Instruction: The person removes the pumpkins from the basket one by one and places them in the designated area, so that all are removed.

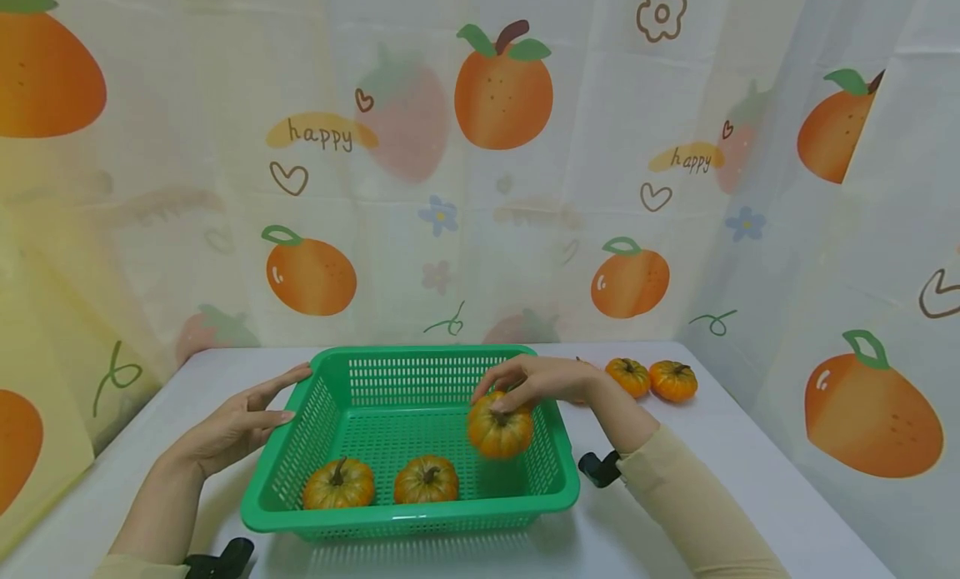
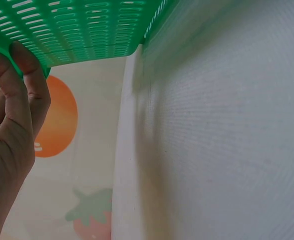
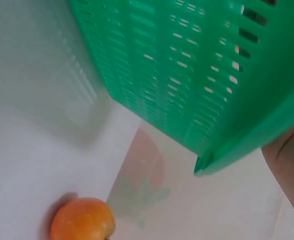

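My left hand point(image 1: 232, 425) holds the left rim of a green plastic basket point(image 1: 510, 506), its fingers at the rim's edge in the left wrist view and its thumb on top. My right hand point(image 1: 543, 377) grips a small orange pumpkin point(image 1: 500, 436) from above, over the right part of the basket. Inside, along the front wall, sit two more small pumpkins: one pumpkin point(image 1: 337, 489) at the front left, another pumpkin point(image 1: 426, 482) near the middle. The right wrist view shows the basket's slotted outer wall point(image 3: 156, 70), which hides most of that hand.
At the back right of the white table point(image 1: 720, 479) lie two small pumpkins, the nearer-in one point(image 1: 628, 377) beside an outer one point(image 1: 673, 382). Something reddish is partly hidden behind my right wrist. A fruit-print curtain point(image 1: 420, 254) hangs behind the table and along its sides.
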`<state>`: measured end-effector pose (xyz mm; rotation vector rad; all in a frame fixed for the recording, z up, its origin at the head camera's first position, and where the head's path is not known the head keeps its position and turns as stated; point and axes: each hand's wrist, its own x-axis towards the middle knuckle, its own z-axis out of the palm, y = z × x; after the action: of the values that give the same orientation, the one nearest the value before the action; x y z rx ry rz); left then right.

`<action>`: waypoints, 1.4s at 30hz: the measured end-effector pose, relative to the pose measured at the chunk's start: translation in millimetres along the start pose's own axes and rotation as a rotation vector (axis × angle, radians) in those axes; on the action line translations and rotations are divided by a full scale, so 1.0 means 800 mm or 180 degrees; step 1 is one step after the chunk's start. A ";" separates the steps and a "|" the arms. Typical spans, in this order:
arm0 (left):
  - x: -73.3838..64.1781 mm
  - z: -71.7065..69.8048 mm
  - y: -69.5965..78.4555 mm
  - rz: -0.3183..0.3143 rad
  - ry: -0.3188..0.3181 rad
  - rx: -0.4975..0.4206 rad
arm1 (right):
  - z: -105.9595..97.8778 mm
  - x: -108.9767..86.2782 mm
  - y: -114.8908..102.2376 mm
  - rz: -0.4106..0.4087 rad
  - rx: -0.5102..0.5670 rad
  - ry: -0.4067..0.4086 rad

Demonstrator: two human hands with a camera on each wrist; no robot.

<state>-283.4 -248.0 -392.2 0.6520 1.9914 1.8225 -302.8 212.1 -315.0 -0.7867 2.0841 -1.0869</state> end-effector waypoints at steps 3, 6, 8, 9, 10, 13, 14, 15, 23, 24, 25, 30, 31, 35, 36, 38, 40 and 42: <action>0.000 0.000 0.001 -0.0014 -0.0003 -0.0001 | -0.006 -0.004 0.001 -0.0003 0.0074 -0.0001; 0.000 0.000 0.001 -0.0012 -0.0003 -0.0054 | -0.012 -0.008 0.003 -0.0037 0.0055 -0.0002; 0.000 0.000 0.002 -0.0004 -0.0010 -0.0097 | -0.016 -0.012 0.005 -0.0087 0.0047 -0.0019; 0.000 0.000 0.002 0.0004 -0.0013 -0.0115 | -0.018 -0.013 0.007 -0.0104 0.0056 -0.0027; 0.000 0.000 0.002 0.0013 -0.0016 -0.0134 | -0.019 -0.015 0.008 -0.0122 0.0069 -0.0038; 0.000 0.000 0.002 0.0034 -0.0031 -0.0165 | -0.024 -0.022 0.012 -0.0176 0.0129 -0.0060; 0.001 0.000 0.001 0.0038 -0.0033 -0.0175 | -0.025 -0.025 0.014 -0.0186 0.0154 -0.0054; 0.001 0.000 0.001 0.0039 -0.0035 -0.0178 | -0.026 -0.028 0.015 -0.0181 0.0176 -0.0042; 0.001 0.000 0.002 0.0011 -0.0026 -0.0136 | -0.033 -0.051 0.024 -0.0084 0.0118 0.0292; 0.000 0.000 0.002 0.0013 -0.0027 -0.0126 | -0.034 -0.054 0.026 -0.0075 0.0090 0.0340; 0.000 0.000 0.002 0.0013 -0.0026 -0.0123 | -0.034 -0.057 0.027 -0.0070 0.0088 0.0370; -0.001 0.000 0.001 0.0019 -0.0040 -0.0067 | -0.040 -0.068 0.040 -0.0117 0.0255 0.0372; -0.001 0.000 0.001 0.0017 -0.0038 -0.0053 | -0.042 -0.070 0.043 -0.0117 0.0322 0.0360; -0.001 0.001 0.001 0.0012 -0.0028 -0.0067 | -0.049 -0.079 0.058 -0.0225 0.0539 0.0270; -0.001 0.002 0.001 0.0017 -0.0031 -0.0082 | -0.051 -0.081 0.061 -0.0263 0.0582 0.0237; -0.001 0.001 0.002 0.0029 -0.0039 -0.0108 | -0.056 -0.085 0.068 -0.0363 0.0634 0.0169; -0.001 0.001 0.002 0.0046 -0.0053 -0.0128 | -0.059 -0.089 0.074 -0.0427 0.0691 0.0117; -0.001 0.001 0.002 0.0047 -0.0053 -0.0128 | -0.063 -0.093 0.081 -0.0452 0.0742 0.0096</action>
<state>-282.1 -247.9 -391.0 0.6693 1.9393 1.8547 -309.4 321.6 -328.0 -0.8152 1.9044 -1.3975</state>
